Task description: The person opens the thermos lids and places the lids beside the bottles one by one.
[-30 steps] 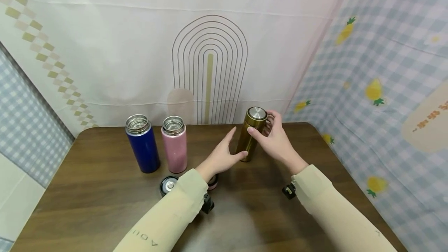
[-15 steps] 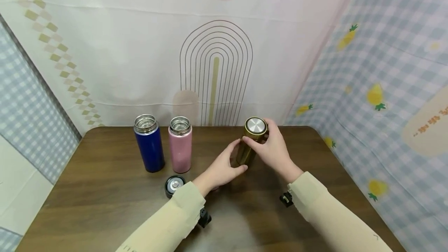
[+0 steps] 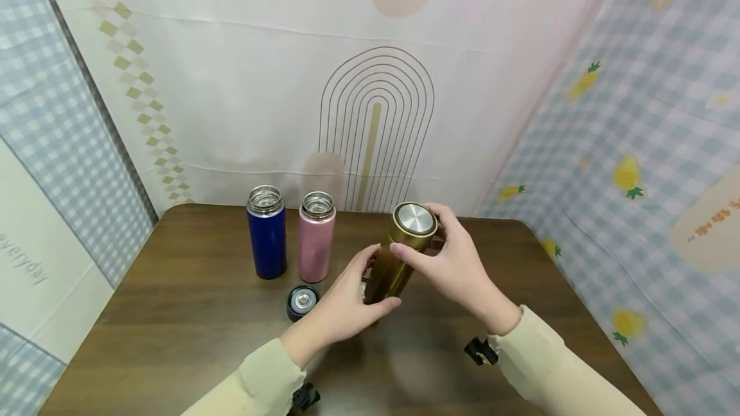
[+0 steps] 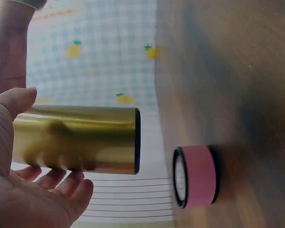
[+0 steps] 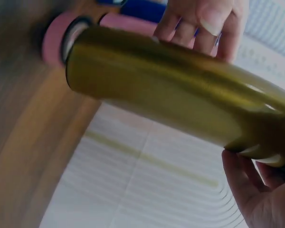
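A gold thermos (image 3: 390,271) with a silver-topped cap (image 3: 415,218) leans in the air, its base off the table. My right hand (image 3: 459,268) grips it around the upper end, thumb in front and fingers behind. Beside its lower body is my left hand (image 3: 343,307), loosely curved. The left fingertips (image 4: 76,178) lie at the thermos's side; in the right wrist view the left thumb (image 5: 211,23) stands apart from it. A pink lid (image 4: 199,175) sits on the table near the thermos's base, mostly hidden by my left hand in the head view.
A blue thermos (image 3: 268,236) and a pink thermos (image 3: 317,242), both uncapped, stand upright at the left on the wooden table (image 3: 173,313). Before them lies a dark lid (image 3: 303,302), inner side up. Patterned cloth (image 3: 260,95) hangs behind the table.
My right hand has lifted the gold thermos, tilted it, and brought it nearer to me. My left hand has come in close around its lower body. The head view has shifted.
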A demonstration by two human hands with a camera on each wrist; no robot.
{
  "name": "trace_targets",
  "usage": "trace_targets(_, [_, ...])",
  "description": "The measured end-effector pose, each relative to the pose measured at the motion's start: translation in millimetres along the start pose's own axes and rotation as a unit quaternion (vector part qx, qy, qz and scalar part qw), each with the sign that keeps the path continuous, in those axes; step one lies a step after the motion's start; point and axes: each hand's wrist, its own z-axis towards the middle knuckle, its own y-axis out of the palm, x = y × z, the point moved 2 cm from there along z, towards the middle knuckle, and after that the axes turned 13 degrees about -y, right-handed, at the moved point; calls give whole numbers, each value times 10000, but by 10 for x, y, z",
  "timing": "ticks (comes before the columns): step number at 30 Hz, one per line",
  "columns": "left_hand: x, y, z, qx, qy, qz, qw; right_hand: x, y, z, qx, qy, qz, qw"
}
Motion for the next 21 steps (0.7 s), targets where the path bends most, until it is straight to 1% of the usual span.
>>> trace_targets(2, [19,-52,-77,67,-16,43,10000,-141,37,-14,-57,-35,169,9998])
trace_targets(4, [37,-92,-139,83,3,-149,9999,-197,93,-30,-145,-54,332,9993])
trace_targets(6, [46,-122,-185,150,63,-389,9991,-199,156,-44,-239,-32,444,9987])
trace_targets(9, [34,-153,-245,280,62,-626,9976,-117,242,-63,-408,-31,614,9973])
trace_targets(11, [12,-178,-284,373,38,-630,9973,-72,281,-68,-529,-90,711,9960])
trace_targets(14, [-23,-227,-343,441,-27,-531,9976,-35,317,-72,-744,-151,867,9933])
trace_targets(17, [-59,-277,-378,529,-81,-308,9981,-15,330,-75,-879,-165,835,9925])
trace_targets(19, [-83,-308,-395,646,-117,-123,9978,-5,337,-70,-944,-142,740,9927])
trace_targets(21, [-109,-336,-405,845,-124,98,9963,9,345,-64,-983,-125,615,9932])
